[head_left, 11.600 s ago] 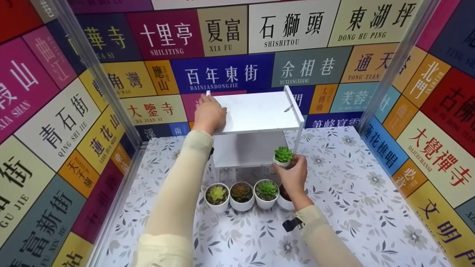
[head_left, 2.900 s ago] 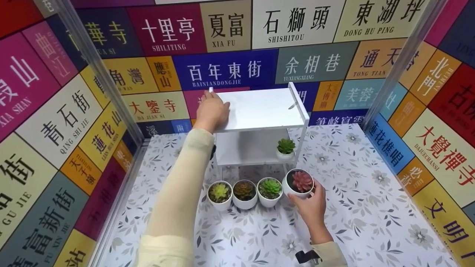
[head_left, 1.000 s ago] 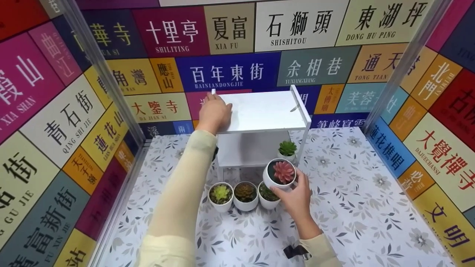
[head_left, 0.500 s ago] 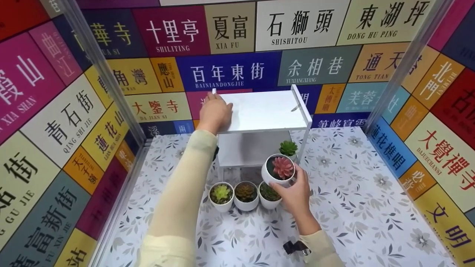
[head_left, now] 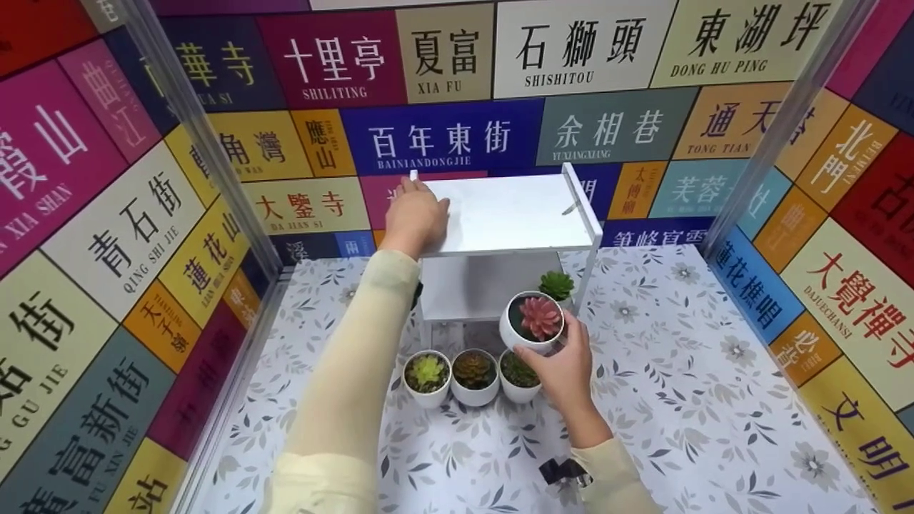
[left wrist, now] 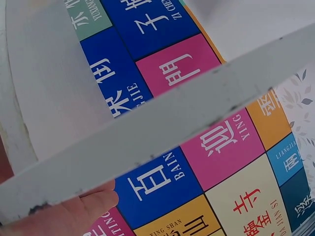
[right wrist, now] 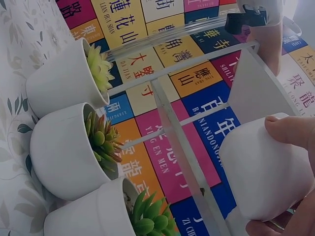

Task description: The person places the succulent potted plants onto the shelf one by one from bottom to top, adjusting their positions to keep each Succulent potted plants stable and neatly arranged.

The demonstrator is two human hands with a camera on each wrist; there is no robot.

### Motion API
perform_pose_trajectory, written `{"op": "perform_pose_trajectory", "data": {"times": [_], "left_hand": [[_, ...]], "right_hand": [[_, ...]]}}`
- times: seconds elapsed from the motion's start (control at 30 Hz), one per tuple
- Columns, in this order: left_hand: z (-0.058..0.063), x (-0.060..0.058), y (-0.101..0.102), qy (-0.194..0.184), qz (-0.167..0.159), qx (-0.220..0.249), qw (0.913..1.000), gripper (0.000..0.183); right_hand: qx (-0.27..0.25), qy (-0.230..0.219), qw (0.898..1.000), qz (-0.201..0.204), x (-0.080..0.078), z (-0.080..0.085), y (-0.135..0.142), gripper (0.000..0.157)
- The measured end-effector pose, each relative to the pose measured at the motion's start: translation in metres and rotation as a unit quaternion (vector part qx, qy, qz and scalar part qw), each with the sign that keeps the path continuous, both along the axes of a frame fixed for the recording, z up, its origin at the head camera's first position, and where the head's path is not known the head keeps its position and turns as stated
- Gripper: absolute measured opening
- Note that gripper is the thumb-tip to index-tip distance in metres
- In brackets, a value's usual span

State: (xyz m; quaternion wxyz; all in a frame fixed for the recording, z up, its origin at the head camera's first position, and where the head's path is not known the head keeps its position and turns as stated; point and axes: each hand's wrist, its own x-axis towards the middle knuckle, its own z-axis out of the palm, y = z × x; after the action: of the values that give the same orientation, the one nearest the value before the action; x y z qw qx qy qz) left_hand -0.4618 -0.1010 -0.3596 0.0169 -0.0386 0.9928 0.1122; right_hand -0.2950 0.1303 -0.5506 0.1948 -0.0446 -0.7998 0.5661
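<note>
A: Where's the red succulent [head_left: 540, 318]?
B: In its round white pot, held above the table [head_left: 685, 407], in front of the right part of the white shelf unit [head_left: 500, 214].
A: Held how?
B: The right hand [head_left: 568, 365] grasps the pot between thumb and fingers.
A: And what's right behind it?
B: A small green succulent [head_left: 555, 284] at the right end of the lower board, its pot mostly hidden.
A: Below?
B: Three white pots in a row on the table: a yellow-green plant [head_left: 428, 373], a brownish plant [head_left: 474, 369], then a green plant [head_left: 518, 370] partly covered by the raised pot.
A: The left hand [head_left: 418, 218]?
B: Grasping the left end of the unit's top.
A: Farther out?
B: Colourful sign-printed walls [head_left: 439, 135] around a leaf-patterned tabletop.
</note>
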Motion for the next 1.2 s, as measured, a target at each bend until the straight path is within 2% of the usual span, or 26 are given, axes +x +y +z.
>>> {"op": "perform_pose_trajectory", "data": {"times": [0.33, 0.83, 1.2], "left_hand": [[-0.001, -0.002, -0.002, 0.001, -0.004, -0.004, 1.0, 0.079], [-0.003, -0.003, -0.003, 0.008, -0.005, 0.003, 0.9999, 0.08], [-0.003, -0.001, -0.002, 0.009, -0.007, 0.005, 0.9999, 0.08]], "right_hand": [[0.017, -0.006, 1.0, -0.013, -0.007, -0.001, -0.004, 0.096], [0.016, -0.005, 1.0, -0.01, -0.016, -0.006, -0.014, 0.097], [0.034, -0.006, 0.999, -0.031, -0.023, -0.011, -0.021, 0.098]]}}
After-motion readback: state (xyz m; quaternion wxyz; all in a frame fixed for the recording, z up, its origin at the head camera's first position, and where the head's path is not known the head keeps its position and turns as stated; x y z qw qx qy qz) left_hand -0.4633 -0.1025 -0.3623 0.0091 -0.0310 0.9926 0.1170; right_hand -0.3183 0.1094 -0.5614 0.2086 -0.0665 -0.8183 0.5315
